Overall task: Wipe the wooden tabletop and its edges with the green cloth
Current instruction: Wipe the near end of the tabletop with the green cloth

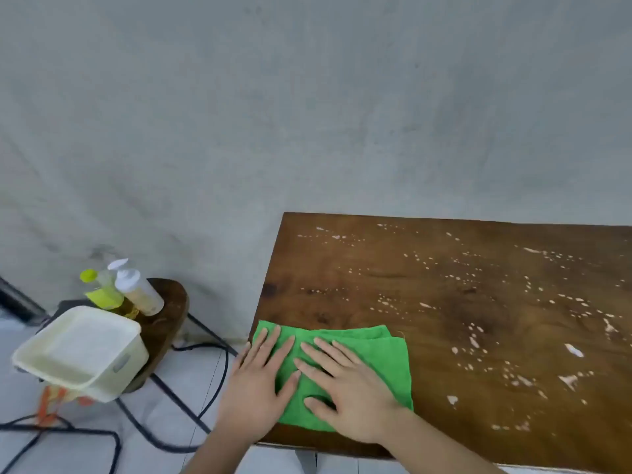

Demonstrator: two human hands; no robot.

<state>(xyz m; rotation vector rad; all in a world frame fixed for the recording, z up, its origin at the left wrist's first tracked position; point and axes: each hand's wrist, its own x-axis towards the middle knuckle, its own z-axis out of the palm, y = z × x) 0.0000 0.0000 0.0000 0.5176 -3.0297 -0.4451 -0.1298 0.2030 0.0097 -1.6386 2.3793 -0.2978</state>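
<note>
The dark wooden tabletop (pixel 461 302) fills the lower right, speckled with pale droplets and smears across its middle and right. A folded green cloth (pixel 386 350) lies flat at the near left corner of the table. My left hand (pixel 258 381) rests palm down on the cloth's left part, overlapping the table's left edge, fingers spread. My right hand (pixel 342 388) presses flat on the cloth's middle, fingers spread and pointing to the far left. Neither hand grips the cloth; both lie on top of it.
Left of the table stands a small dark wooden stool (pixel 164 323) on black metal legs, carrying a cream plastic tub (pixel 85 354) and a few squeeze bottles (pixel 136 292). Black cables (pixel 212 381) run over the white tiled floor. A grey wall rises behind.
</note>
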